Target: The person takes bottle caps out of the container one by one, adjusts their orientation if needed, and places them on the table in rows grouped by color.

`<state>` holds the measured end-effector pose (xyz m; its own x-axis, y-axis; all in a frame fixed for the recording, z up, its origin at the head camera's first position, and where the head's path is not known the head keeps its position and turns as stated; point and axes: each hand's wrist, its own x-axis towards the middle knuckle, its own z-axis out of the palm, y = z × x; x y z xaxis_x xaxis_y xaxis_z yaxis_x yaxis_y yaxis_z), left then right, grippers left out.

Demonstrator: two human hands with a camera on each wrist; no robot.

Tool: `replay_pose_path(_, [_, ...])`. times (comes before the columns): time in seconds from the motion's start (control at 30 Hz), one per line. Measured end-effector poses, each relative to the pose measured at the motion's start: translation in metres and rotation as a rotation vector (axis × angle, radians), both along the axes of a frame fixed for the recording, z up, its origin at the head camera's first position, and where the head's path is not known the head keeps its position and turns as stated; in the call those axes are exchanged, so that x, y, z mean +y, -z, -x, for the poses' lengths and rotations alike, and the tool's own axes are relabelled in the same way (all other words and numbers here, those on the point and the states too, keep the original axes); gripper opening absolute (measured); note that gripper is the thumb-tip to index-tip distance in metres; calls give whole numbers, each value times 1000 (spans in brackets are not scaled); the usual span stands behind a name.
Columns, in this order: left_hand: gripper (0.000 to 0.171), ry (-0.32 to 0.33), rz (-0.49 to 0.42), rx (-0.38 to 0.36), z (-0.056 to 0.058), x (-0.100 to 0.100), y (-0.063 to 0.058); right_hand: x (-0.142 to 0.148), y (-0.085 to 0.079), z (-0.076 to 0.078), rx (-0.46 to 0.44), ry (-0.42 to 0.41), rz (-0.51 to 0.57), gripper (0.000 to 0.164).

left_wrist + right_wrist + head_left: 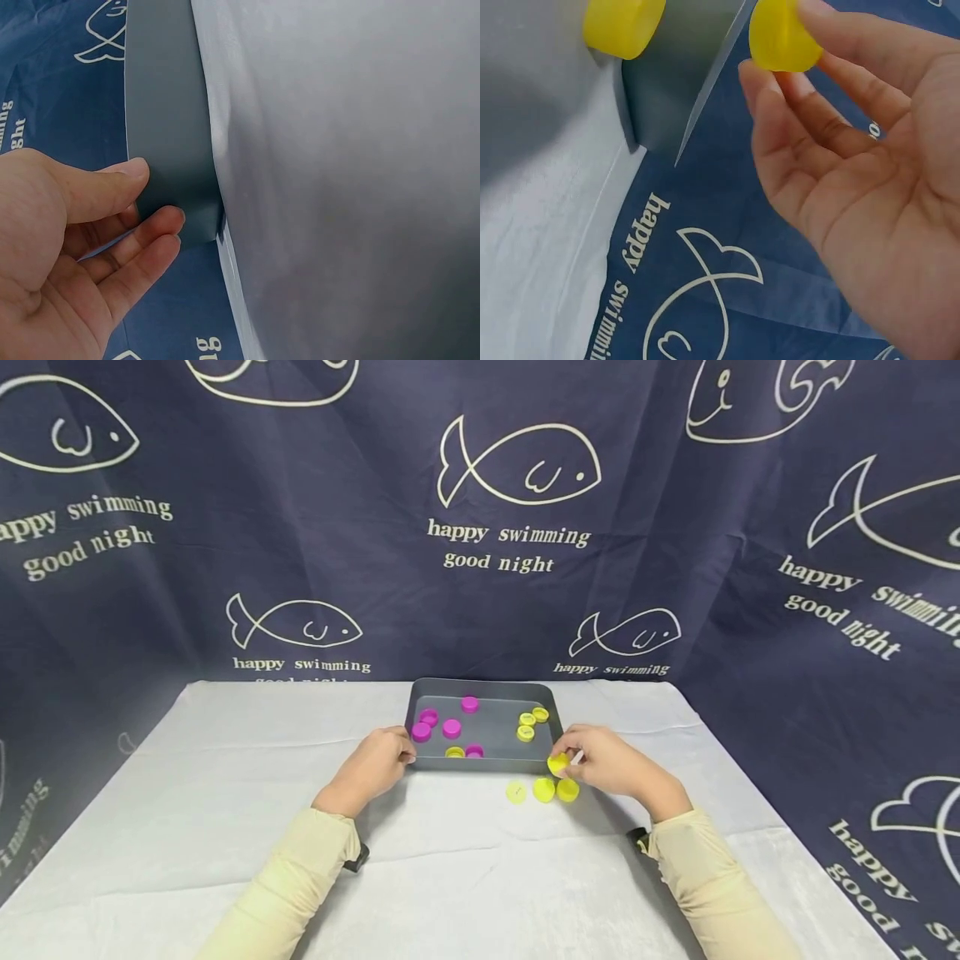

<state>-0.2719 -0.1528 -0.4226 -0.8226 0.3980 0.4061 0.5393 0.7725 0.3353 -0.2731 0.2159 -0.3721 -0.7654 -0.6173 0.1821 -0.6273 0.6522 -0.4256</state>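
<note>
A dark grey rectangular tray (487,766) stands toward the back of the table. My left hand (378,762) grips its front left corner; up close in the left wrist view, the thumb and fingers (154,259) lie on the tray wall (169,112). Between thumb and fingers, my right hand (609,760) pinches a yellow bottle cap (557,765) by the tray's front right corner. The right wrist view has this held cap (781,37) above the rim. Inside the tray are several magenta caps (452,728) on the left and yellow caps (526,733) mostly on the right.
In front of the tray, three yellow caps lie in a row on the white tablecloth (450,877): a left one (516,792), a middle one (543,790) and a right one (567,790). Dark blue fish-print fabric (517,610) hangs behind and beside the table.
</note>
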Motion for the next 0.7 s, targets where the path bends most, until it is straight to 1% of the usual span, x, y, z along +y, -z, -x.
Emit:
replay_pose_path(0.07, [20,-5,0,1,0,-1,0,1,-2,-3,-12,-4,-35,24])
replay_pose_path(0.27, [19,-8,3,-5,0,-1,0,3,-2,-10,-144,-32,-135,24])
replay_pose_path(0.33, [18,-9,5,-5,0,0,0,2,-2,-11,-167,-42,-176,23])
replay_pose_path(0.47, [17,-5,8,-1,-1,-1,-1,-2,-2,-15,-152,-59,-214,23])
replay_pose_path(0.57, [17,-4,10,-1,-1,0,-2,-4,-3,-18,-130,-68,-220,23])
replay_pose_path(0.7, [16,-5,13,-2,-2,-1,-3,-6,-5,-22,-129,-55,-251,24])
